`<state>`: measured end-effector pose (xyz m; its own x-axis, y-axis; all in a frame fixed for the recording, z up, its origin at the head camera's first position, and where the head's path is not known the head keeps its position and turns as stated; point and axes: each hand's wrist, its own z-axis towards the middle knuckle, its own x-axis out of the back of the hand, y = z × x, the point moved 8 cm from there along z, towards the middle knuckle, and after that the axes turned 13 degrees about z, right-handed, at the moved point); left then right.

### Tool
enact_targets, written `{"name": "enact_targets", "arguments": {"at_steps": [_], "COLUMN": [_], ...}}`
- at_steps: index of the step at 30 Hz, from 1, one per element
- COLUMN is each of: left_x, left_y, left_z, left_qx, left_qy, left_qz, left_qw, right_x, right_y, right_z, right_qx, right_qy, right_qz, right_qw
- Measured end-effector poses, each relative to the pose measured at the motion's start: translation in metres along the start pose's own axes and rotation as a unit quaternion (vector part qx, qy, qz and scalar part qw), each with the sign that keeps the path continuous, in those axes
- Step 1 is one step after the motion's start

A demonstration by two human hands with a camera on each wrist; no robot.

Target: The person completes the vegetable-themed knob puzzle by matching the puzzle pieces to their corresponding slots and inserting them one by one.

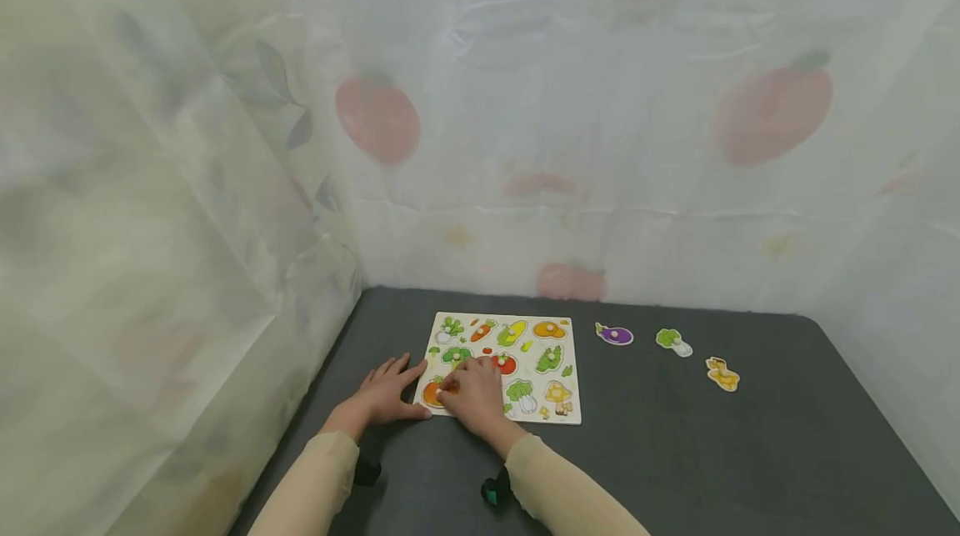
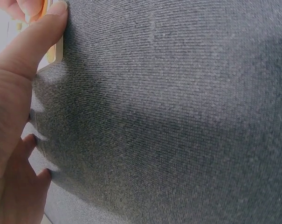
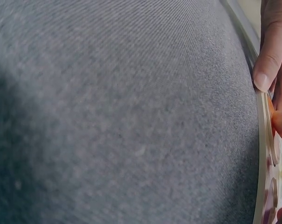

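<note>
Right hand (image 1: 477, 396) pinches an orange piece (image 1: 431, 393) at the near left corner of a puzzle board (image 1: 528, 369); left hand (image 1: 384, 391), fingers spread, touches its edge. Only the head view shows three loose pieces (image 1: 668, 339) on the surface (image 1: 660, 453) beyond.

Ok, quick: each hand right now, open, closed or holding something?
Left hand: open, touching the puzzle board.
Right hand: closed, pinching the orange piece.
</note>
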<state>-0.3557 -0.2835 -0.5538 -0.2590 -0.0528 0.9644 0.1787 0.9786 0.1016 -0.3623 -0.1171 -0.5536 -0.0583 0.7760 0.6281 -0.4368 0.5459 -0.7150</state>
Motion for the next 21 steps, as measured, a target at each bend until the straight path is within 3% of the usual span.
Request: {"name": "enact_targets", "arguments": {"at_steps": [14, 21], "left_x": [0.0007, 0.0029], "left_y": [0.0013, 0.0017], "left_z": [-0.0018, -0.0032], "left_qx": [-0.002, -0.003], "left_qy": [0.001, -0.005], "left_qz": [-0.003, -0.008], "left_qw": [1.0000, 0.9999], "right_x": [-0.0031, -0.0032], "right_y": [0.0016, -0.0009], "right_z": [-0.0009, -0.0011], "right_qx": [-0.008, 0.008], "right_qy": [-0.005, -0.003], "right_qz": [-0.007, -0.028], "right_qw": [1.000, 1.000]}}
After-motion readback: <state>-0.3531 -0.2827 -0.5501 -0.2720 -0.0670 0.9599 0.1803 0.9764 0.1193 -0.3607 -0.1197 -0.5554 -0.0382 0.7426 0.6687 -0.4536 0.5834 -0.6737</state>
